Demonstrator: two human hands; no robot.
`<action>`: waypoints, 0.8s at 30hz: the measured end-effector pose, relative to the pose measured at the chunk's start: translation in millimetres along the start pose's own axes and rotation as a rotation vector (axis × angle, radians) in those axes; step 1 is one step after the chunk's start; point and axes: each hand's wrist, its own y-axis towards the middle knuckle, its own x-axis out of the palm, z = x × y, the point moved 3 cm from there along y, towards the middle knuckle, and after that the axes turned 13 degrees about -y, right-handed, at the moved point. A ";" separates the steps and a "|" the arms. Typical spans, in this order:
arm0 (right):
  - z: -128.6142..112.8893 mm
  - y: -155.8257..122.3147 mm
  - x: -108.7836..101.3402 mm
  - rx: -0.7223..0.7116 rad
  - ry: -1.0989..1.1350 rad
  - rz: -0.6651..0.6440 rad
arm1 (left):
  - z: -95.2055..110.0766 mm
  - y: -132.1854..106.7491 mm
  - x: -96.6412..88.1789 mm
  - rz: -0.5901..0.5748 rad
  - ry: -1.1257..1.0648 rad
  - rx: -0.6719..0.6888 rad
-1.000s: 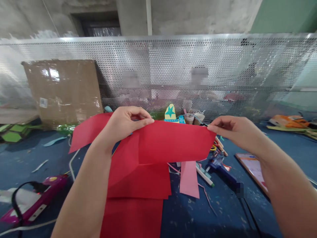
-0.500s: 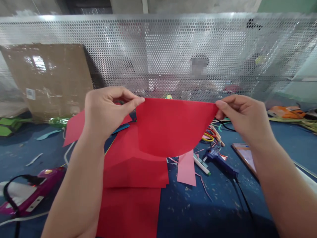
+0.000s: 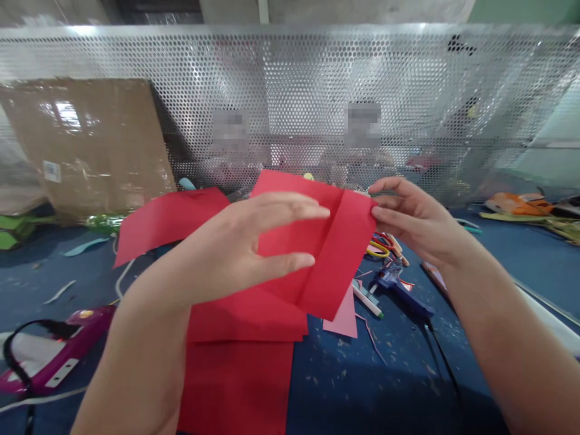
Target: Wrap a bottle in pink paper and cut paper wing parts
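Observation:
A sheet of red paper (image 3: 338, 254) with a fold line across it hangs tilted above the table. My right hand (image 3: 410, 220) pinches its upper right edge between thumb and fingers. My left hand (image 3: 254, 241) is in front of the sheet's left part, thumb and fingers spread apart with nothing gripped between them; whether it touches the paper I cannot tell. Below lie more red paper sheets (image 3: 240, 380), partly overlapping. Another red sheet (image 3: 167, 217) rests behind my left forearm. A pink paper strip (image 3: 342, 326) lies under the held sheet's lower corner.
Right of the paper lie a blue glue gun (image 3: 401, 293) with a black cord, a white marker (image 3: 367, 299) and yellow-handled scissors (image 3: 378, 249). A purple power strip (image 3: 67, 344) is at left. A cardboard piece (image 3: 99, 145) leans on the perforated metal partition (image 3: 299, 72), with people behind.
The red sheet, earlier stretched between both hands, has turned and tilted, showing its fold line. My left hand has let go of its corner and opened. My right hand has shifted slightly left.

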 end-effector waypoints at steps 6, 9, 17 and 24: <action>-0.7 -7.9 26.5 0.014 0.056 -0.215 | -21.1 12.2 11.0 -0.040 0.031 -0.089; 5.5 -5.1 32.7 -0.015 -0.017 -0.188 | -27.3 17.6 14.7 -0.099 -0.085 -0.185; 2.4 -11.5 48.5 -0.312 -0.829 0.174 | -40.4 26.6 19.4 -0.049 -0.216 -0.240; 13.7 -19.1 62.5 -0.176 -0.760 0.097 | -38.0 24.9 19.4 -0.130 -0.286 -0.286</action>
